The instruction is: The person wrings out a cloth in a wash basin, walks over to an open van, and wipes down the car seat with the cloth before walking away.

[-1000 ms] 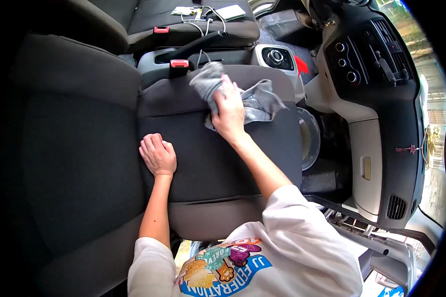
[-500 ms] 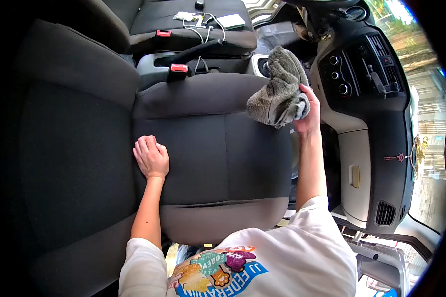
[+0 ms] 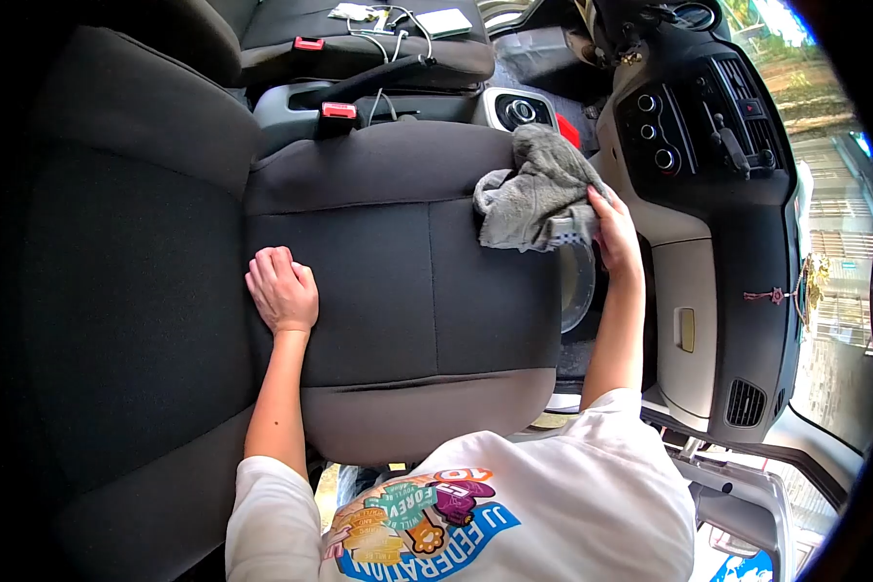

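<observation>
My left hand [image 3: 283, 291] rests on the dark seat cushion [image 3: 369, 291] close to the backrest, its fingers curled under and pressed together; whatever may be beneath them is hidden. Past the cushion's front edge, my right hand [image 3: 613, 225] grips one side of a grey cloth [image 3: 538, 194]. The cloth is bunched and lies over the front corner of the seat, partly hanging off it. Below the cloth, part of a clear round container [image 3: 579, 286] shows in front of the seat.
A gear selector [image 3: 520, 110] and a red item [image 3: 567, 130] sit beyond the cloth. A red buckle [image 3: 339, 111] stands beside the seat. White cables [image 3: 398, 44] lie on the other seat. The dashboard [image 3: 747, 223] and glove box [image 3: 682, 330] are at right.
My right hand has moved from the middle of the cushion to its front edge with the cloth, which has lowered and spread since half a second ago. My left hand stays by the backrest.
</observation>
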Demonstrator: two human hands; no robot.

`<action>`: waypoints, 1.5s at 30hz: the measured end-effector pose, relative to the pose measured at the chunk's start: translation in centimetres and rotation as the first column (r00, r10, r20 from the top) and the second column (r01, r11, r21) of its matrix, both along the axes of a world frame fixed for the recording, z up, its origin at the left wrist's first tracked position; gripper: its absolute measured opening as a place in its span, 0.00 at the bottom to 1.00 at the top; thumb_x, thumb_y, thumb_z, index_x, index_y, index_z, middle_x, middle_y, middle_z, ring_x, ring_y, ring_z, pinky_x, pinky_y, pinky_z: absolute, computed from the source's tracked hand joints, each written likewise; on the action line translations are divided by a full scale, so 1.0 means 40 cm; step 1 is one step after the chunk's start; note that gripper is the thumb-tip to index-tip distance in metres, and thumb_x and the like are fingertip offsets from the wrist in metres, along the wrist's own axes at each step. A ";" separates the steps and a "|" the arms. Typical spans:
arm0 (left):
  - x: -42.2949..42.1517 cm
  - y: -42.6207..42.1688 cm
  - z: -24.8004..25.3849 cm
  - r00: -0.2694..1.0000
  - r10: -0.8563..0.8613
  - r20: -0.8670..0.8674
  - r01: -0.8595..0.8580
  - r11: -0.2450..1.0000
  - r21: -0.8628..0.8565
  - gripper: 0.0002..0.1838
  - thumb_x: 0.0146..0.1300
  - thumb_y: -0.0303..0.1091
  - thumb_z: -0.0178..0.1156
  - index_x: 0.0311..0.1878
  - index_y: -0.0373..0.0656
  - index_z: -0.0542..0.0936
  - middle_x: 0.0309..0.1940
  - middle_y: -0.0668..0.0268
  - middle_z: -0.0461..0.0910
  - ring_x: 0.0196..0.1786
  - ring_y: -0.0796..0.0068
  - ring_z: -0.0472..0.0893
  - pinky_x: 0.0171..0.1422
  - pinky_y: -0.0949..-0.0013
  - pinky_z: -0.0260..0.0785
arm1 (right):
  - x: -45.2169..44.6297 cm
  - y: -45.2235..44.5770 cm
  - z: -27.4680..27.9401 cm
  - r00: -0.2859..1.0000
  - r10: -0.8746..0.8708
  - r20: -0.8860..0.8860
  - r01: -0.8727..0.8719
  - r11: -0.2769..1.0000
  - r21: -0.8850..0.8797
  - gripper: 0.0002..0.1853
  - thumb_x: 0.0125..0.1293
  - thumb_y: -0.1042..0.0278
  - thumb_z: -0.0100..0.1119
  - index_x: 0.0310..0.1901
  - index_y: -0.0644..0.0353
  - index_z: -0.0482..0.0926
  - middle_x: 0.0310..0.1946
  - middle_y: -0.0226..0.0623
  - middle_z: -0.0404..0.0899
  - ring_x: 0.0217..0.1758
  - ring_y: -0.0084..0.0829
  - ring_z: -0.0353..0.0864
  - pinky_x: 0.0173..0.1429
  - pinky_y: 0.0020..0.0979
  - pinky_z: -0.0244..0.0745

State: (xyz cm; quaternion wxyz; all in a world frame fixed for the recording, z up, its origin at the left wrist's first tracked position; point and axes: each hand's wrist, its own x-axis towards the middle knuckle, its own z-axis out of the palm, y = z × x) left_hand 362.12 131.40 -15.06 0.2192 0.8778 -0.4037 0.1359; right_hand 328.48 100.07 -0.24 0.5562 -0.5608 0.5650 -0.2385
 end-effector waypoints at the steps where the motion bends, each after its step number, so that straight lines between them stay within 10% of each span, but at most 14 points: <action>1: 0.000 -0.001 0.001 1.000 0.003 0.009 -0.003 1.000 -0.001 0.07 0.60 0.32 0.56 0.40 0.44 0.72 0.42 0.60 0.72 0.48 0.56 0.75 0.53 0.53 0.67 | -0.018 0.003 0.003 0.992 -0.053 0.117 0.051 0.998 0.020 0.19 0.78 0.64 0.57 0.64 0.63 0.78 0.52 0.33 0.86 0.48 0.23 0.85 0.52 0.27 0.79; 16: -0.003 0.002 0.004 0.999 0.010 -0.049 -0.009 1.000 0.020 0.06 0.62 0.33 0.55 0.40 0.43 0.71 0.43 0.58 0.72 0.50 0.55 0.75 0.57 0.52 0.67 | -0.079 0.069 0.134 0.831 -0.067 0.552 0.221 0.950 -0.219 0.17 0.77 0.70 0.51 0.64 0.62 0.77 0.58 0.40 0.82 0.61 0.33 0.82 0.68 0.37 0.77; 23: 0.002 0.000 -0.008 1.000 0.012 0.003 -0.012 1.000 -0.002 0.06 0.61 0.32 0.55 0.40 0.44 0.72 0.43 0.59 0.72 0.49 0.56 0.75 0.55 0.53 0.68 | -0.025 0.118 0.256 0.518 -0.101 0.849 -0.104 0.978 0.180 0.18 0.81 0.65 0.48 0.64 0.62 0.78 0.57 0.46 0.85 0.59 0.41 0.85 0.66 0.46 0.80; 24: 0.003 0.000 -0.010 0.999 0.011 0.034 -0.011 1.000 -0.006 0.07 0.60 0.32 0.56 0.40 0.44 0.72 0.42 0.60 0.73 0.48 0.57 0.76 0.53 0.54 0.68 | -0.002 0.161 0.277 0.588 -0.138 0.797 0.133 0.988 0.074 0.17 0.76 0.61 0.56 0.59 0.61 0.82 0.52 0.46 0.87 0.55 0.42 0.87 0.61 0.44 0.82; 30: 0.002 0.002 -0.005 1.000 0.006 -0.005 -0.006 1.000 0.003 0.07 0.60 0.32 0.56 0.41 0.44 0.73 0.43 0.60 0.73 0.50 0.57 0.76 0.55 0.53 0.68 | -0.158 0.239 0.076 0.750 -0.135 0.648 0.291 0.946 -0.139 0.20 0.66 0.58 0.68 0.56 0.61 0.82 0.55 0.41 0.84 0.60 0.38 0.81 0.61 0.40 0.77; 32: 0.001 0.002 -0.006 1.000 0.008 -0.018 -0.007 1.000 0.005 0.07 0.60 0.32 0.57 0.41 0.45 0.73 0.44 0.60 0.73 0.50 0.57 0.76 0.55 0.53 0.68 | -0.081 0.305 0.107 0.845 -0.391 0.365 0.327 0.918 0.225 0.22 0.69 0.58 0.66 0.58 0.63 0.80 0.57 0.40 0.82 0.62 0.35 0.78 0.64 0.38 0.75; 34: 0.003 0.002 -0.006 1.000 0.001 -0.015 -0.002 1.000 -0.013 0.08 0.60 0.32 0.57 0.41 0.44 0.73 0.44 0.60 0.73 0.50 0.57 0.76 0.55 0.53 0.68 | -0.119 0.340 -0.011 0.963 -0.225 -0.150 0.214 0.973 -0.086 0.25 0.73 0.58 0.64 0.64 0.62 0.75 0.57 0.38 0.79 0.61 0.30 0.77 0.67 0.33 0.71; 36: 0.006 0.002 -0.010 1.000 0.010 -0.020 -0.009 1.000 0.009 0.08 0.60 0.32 0.57 0.41 0.44 0.73 0.44 0.60 0.73 0.50 0.57 0.76 0.55 0.52 0.68 | -0.153 0.355 -0.069 0.940 -0.274 -0.203 0.172 0.896 -0.410 0.21 0.74 0.63 0.62 0.63 0.62 0.75 0.56 0.39 0.80 0.58 0.30 0.78 0.65 0.31 0.72; 39: 0.003 0.002 -0.008 1.000 0.001 -0.007 -0.002 1.000 -0.007 0.08 0.60 0.32 0.57 0.41 0.44 0.73 0.44 0.60 0.73 0.49 0.57 0.76 0.54 0.52 0.69 | -0.003 0.459 0.015 0.969 -0.027 -0.248 -0.089 0.892 -0.444 0.23 0.67 0.67 0.69 0.61 0.62 0.75 0.53 0.38 0.79 0.55 0.31 0.78 0.63 0.33 0.73; 41: 0.006 0.002 -0.013 1.000 -0.001 -0.009 0.001 1.000 0.002 0.08 0.60 0.32 0.57 0.41 0.44 0.73 0.44 0.60 0.73 0.49 0.57 0.76 0.54 0.52 0.69 | 0.104 0.532 0.054 0.760 0.240 -0.604 -0.603 0.606 -0.518 0.37 0.53 0.60 0.80 0.63 0.59 0.73 0.57 0.47 0.73 0.64 0.48 0.71 0.69 0.46 0.65; 45: 0.001 0.001 -0.005 1.000 0.007 0.003 -0.007 1.000 0.000 0.07 0.61 0.32 0.57 0.40 0.44 0.71 0.41 0.60 0.72 0.48 0.57 0.75 0.55 0.53 0.68 | 0.135 0.515 -0.102 0.724 0.092 -0.684 -0.584 0.609 -0.536 0.24 0.57 0.69 0.71 0.55 0.60 0.76 0.52 0.46 0.76 0.56 0.47 0.75 0.61 0.47 0.69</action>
